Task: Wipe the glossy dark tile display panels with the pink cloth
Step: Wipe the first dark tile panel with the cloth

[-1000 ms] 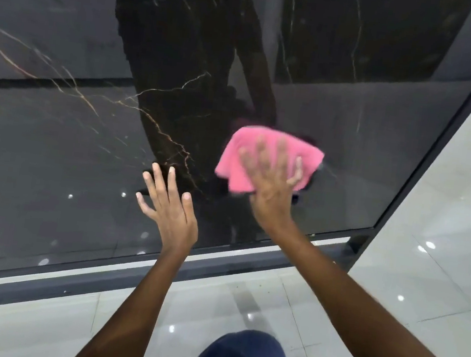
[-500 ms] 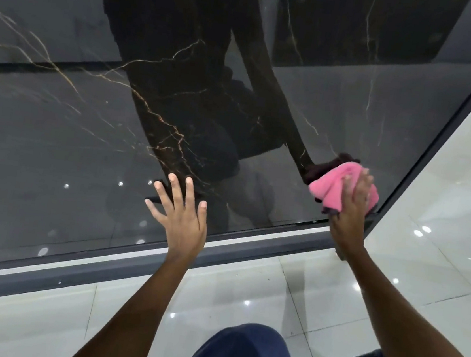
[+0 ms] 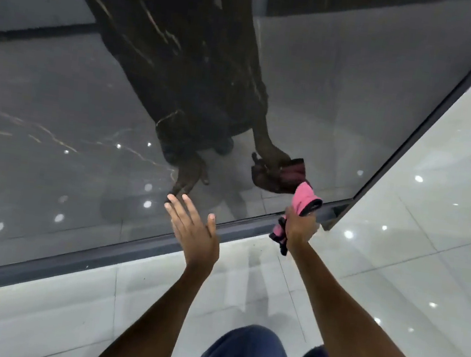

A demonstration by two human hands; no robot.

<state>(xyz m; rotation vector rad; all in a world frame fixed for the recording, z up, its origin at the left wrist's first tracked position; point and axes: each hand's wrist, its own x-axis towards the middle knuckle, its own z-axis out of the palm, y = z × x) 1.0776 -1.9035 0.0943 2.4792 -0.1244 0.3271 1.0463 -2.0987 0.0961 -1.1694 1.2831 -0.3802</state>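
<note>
Right hand [image 3: 299, 226]: grip closed round the bunched pink cloth [image 3: 303, 197], cloth tip at the panel's lower right corner, by the frame [image 3: 252, 228].
Left hand [image 3: 192, 226]: fingers straight, holding nothing, fingertips at the dark tile panel [image 3: 86, 130].
Risks, judged: bunched cloth covers little surface and may leave streaks; bare fingertips may smudge the gloss; a loose tail [image 3: 280, 238] hangs below the fist and could slip.
</note>
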